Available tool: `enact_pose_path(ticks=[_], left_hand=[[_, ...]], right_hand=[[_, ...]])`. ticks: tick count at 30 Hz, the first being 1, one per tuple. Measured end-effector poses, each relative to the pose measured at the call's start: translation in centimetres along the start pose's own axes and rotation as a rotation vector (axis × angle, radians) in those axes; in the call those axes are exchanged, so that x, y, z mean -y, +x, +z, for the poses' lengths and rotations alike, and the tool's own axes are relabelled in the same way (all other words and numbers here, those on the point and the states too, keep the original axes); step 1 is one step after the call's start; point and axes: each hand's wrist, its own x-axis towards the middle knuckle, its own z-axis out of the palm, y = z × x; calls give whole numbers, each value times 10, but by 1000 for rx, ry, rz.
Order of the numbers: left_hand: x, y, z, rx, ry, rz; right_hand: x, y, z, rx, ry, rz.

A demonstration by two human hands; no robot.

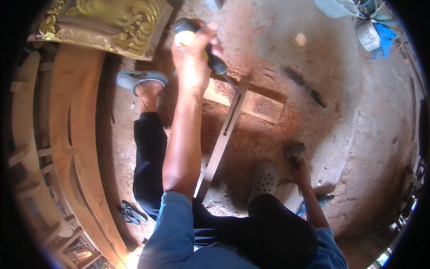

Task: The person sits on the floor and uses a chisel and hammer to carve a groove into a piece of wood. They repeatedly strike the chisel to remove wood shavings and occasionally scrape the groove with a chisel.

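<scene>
While seemingly against tool tip, wooden strip below left grip

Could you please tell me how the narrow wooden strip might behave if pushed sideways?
The wooden strip runs straight, so it is probably stiff. It looks slim, so perhaps fairly light. Its flat face suggests it would slide or pivot on the board beneath rather than roll, unless its hidden near end is pinned.

Smooth plastic on the handle, metal down its shank; the wooden strip shows matt, the carved panel gleams gold, the floor looks rough!
</scene>
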Motion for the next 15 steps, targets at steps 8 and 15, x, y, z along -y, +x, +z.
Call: enact_pose_path(ticks=[8,15], left_hand=[[40,20,-7,13,23,-63],[52,26,-14,24,6,-73]], right_hand=[[0,2,0,30,12,30],[4,0,-1,-16,1,19]])
